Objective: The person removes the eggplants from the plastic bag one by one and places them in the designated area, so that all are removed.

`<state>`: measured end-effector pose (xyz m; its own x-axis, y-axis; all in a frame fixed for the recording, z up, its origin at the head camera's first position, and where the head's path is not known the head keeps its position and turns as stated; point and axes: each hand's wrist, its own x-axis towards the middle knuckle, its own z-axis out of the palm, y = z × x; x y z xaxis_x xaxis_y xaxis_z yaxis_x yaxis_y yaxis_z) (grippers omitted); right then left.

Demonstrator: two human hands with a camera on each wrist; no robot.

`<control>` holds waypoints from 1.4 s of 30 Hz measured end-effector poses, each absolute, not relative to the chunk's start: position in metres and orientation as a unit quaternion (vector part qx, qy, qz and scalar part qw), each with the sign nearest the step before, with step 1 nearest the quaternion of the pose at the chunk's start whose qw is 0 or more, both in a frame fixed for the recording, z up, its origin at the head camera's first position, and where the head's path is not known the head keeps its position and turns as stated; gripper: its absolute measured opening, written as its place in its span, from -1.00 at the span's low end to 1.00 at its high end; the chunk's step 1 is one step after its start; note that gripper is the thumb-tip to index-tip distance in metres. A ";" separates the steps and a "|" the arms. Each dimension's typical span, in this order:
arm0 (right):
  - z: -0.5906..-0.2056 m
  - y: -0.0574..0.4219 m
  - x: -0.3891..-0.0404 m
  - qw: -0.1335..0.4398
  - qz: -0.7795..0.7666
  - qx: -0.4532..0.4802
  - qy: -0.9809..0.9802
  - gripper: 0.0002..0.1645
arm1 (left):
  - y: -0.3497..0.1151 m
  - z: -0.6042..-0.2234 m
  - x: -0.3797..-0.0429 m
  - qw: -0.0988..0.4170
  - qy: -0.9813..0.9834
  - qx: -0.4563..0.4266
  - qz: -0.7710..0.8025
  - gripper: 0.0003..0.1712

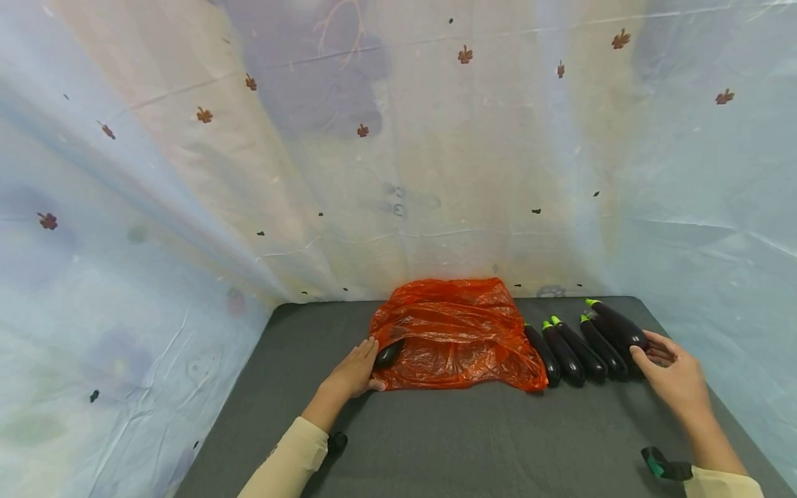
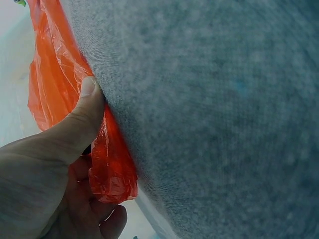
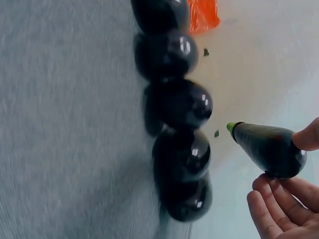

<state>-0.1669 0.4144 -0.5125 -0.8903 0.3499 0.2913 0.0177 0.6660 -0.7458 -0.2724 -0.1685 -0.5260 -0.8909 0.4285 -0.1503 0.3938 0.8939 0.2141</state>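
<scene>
A red plastic bag (image 1: 454,332) lies on the table, its opening toward the left, where the dark end of an eggplant (image 1: 389,354) shows inside. My left hand (image 1: 356,366) grips the bag's edge there; in the left wrist view the thumb lies over the film (image 2: 113,164) and the fingers curl behind it. My right hand (image 1: 675,377) pinches the rounded end of one eggplant (image 1: 616,324), lifted above the others with its green stem pointing away. Right of the bag, several eggplants (image 1: 563,354) lie side by side, seen end-on (image 3: 167,55) in the right wrist view.
The grey table (image 1: 473,443) ends at a back edge against a hanging pale sheet (image 1: 423,207) with leaf prints, which also rises at both sides. Dark straps with small devices (image 1: 666,467) sit at both wrists. The leftmost eggplant of the row touches the bag.
</scene>
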 end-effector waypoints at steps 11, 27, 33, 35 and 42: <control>-0.518 0.435 -0.166 0.201 0.382 -0.139 -0.891 -0.23 | -0.167 -0.525 -0.272 0.098 0.970 0.210 0.078 0.16; -0.530 0.454 -0.165 0.173 0.362 -0.185 -0.897 -0.22 | -0.167 -0.524 -0.271 0.097 0.969 0.211 0.079 0.16; -0.536 0.458 -0.166 0.156 0.362 -0.203 -0.896 -0.20 | -0.167 -0.524 -0.271 0.097 0.970 0.210 0.080 0.16; -0.538 0.460 -0.165 0.148 0.363 -0.202 -0.897 -0.18 | -0.167 -0.524 -0.271 0.097 0.969 0.210 0.082 0.16; -0.541 0.467 -0.166 0.132 0.356 -0.191 -0.905 -0.18 | -0.168 -0.523 -0.270 0.093 0.969 0.214 0.087 0.16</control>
<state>-0.1663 0.4673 -0.5412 -0.8923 0.4394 0.1036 0.2512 0.6738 -0.6949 -0.2700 -0.1677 -0.5235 -0.8911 0.4306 -0.1432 0.3983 0.8934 0.2081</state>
